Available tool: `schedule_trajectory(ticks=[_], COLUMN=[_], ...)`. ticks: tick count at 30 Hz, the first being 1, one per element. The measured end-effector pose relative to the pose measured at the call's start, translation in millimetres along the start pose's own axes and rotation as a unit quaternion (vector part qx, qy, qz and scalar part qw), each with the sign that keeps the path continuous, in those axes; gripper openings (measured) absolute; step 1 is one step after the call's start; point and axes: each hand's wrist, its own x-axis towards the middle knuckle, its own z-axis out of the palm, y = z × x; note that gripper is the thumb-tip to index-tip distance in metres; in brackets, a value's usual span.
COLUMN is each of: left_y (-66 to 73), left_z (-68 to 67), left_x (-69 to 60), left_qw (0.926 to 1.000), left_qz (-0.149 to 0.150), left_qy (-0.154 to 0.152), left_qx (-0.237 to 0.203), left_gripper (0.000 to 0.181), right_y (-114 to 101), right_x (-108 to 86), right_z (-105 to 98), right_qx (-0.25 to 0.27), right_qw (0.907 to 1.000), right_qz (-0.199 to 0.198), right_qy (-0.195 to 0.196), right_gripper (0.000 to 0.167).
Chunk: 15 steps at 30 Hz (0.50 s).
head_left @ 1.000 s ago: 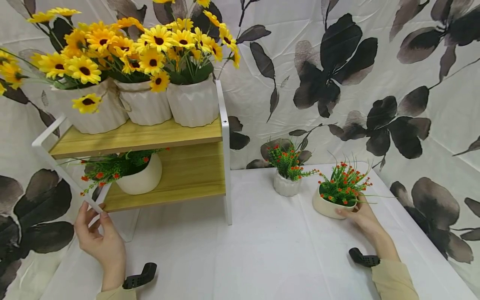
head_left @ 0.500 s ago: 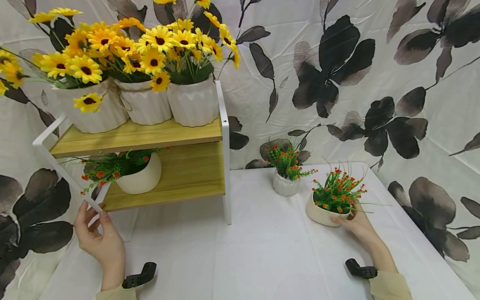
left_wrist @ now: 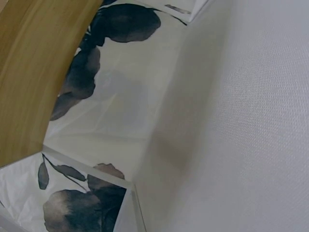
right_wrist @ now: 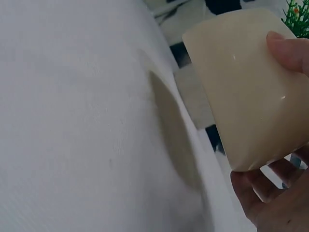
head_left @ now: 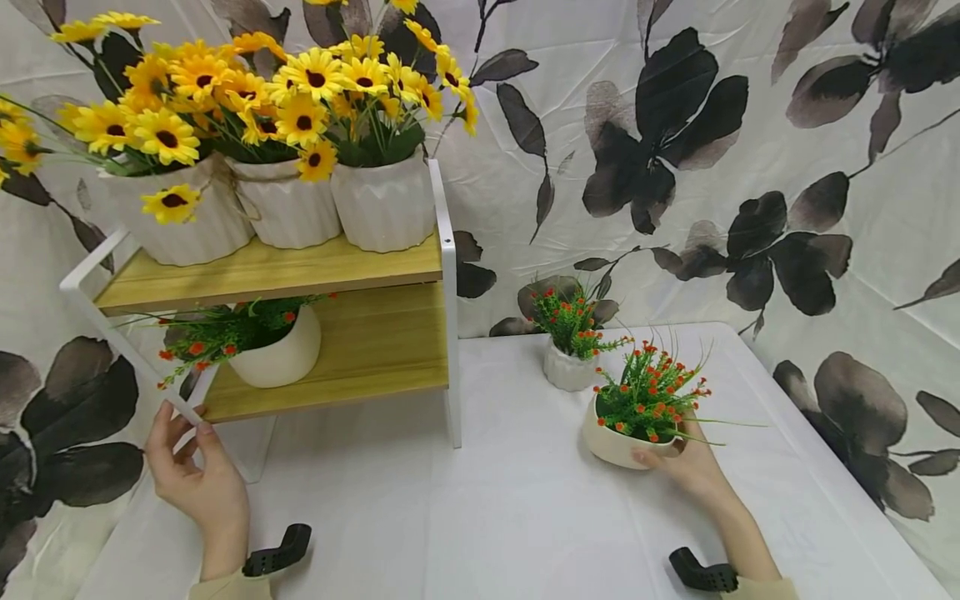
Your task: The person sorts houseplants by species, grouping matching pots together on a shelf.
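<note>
In the head view my right hand grips a cream oval flowerpot of small red flowers by its right end. The right wrist view shows this pot raised off the cloth, its shadow beneath, the thumb on one side and fingers on the other. At the left, my left hand holds the lower white side frame of a two-tier wooden shelf between thumb and fingers. A white pot with red flowers stands on its lower board. The left hand is out of the left wrist view, which shows the board.
Several white pots of yellow daisies fill the top board. A small white ribbed pot with red flowers stands at the back of the white-covered table, just behind the held pot. A floral cloth hangs behind.
My right hand has carried the cream flowerpot left and nearer to me, in front of the small ribbed pot. The left hand has stayed on the shelf frame.
</note>
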Motion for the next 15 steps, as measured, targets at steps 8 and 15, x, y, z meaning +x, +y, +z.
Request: schedule_trajectory(ticks=[8, 15], left_y=[1.7, 8.1], left_z=[-0.5, -0.1], left_x=[-0.1, -1.2], left_qw=[1.0, 1.0], left_qz=[0.004, 0.003], left_qy=[0.002, 0.003], left_qx=[0.0, -0.005], left_gripper=[0.041, 0.04], right_y=[-23.4, -40.3], right_x=[-20.7, -37.4], right_z=[26.8, 51.7], right_qx=[-0.01, 0.049], right_qw=[0.999, 0.9947], right_qz=[-0.043, -0.09], right_qy=[0.004, -0.007], right_gripper=[0.113, 0.1])
